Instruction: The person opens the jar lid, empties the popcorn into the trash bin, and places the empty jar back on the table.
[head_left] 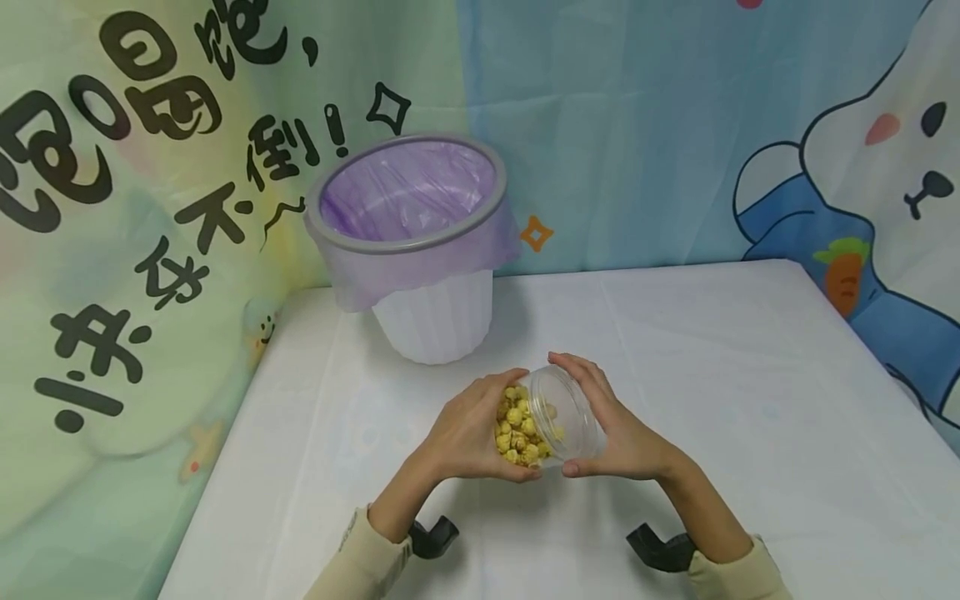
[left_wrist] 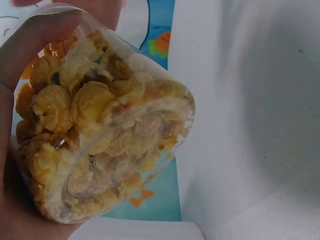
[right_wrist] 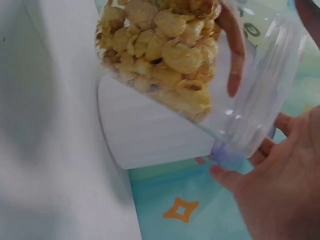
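Note:
A clear plastic jar [head_left: 567, 412] part full of yellow popcorn [head_left: 517, 427] lies on its side in the air, between both hands over the white table. My left hand [head_left: 471, 433] holds the popcorn end, thumb and fingers round its wall. In the left wrist view the jar's round base [left_wrist: 120, 160] faces the camera. My right hand [head_left: 618, 429] spans the other end, its thumb and fingers at the rim edges. That ribbed clear end [right_wrist: 270, 85] shows in the right wrist view, with a left finger seen through the jar's wall.
A white bin [head_left: 442, 317] with a grey rim and purple liner [head_left: 408, 192] stands at the back left of the table [head_left: 720, 358]. Printed cloth [head_left: 622, 125] hangs behind and at the left. Black straps [head_left: 435, 537] sit at both wrists.

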